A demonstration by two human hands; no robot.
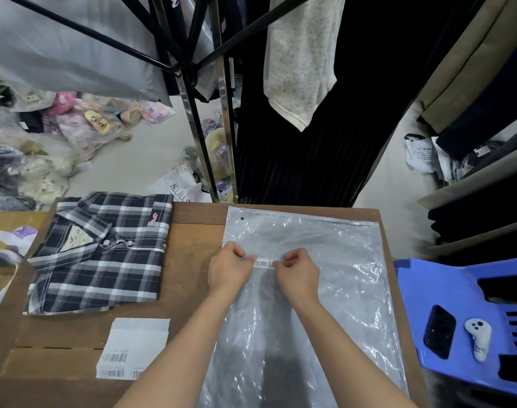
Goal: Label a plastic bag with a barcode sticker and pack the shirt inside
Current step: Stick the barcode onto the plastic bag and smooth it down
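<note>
A clear plastic zip bag lies flat on the wooden table, its zipper edge at the far side. Over the bag's middle, a small white barcode sticker is stretched between my two hands. My left hand pinches the sticker's left end and my right hand pinches its right end. Whether the sticker touches the bag I cannot tell. A folded dark plaid shirt rests on the table to the left, collar toward the far edge.
Label backing sheets with barcodes lie near the table's front. A blue plastic chair at the right holds a black phone and a white controller. Clothes racks, hanging garments and bagged goods on the floor stand beyond the table.
</note>
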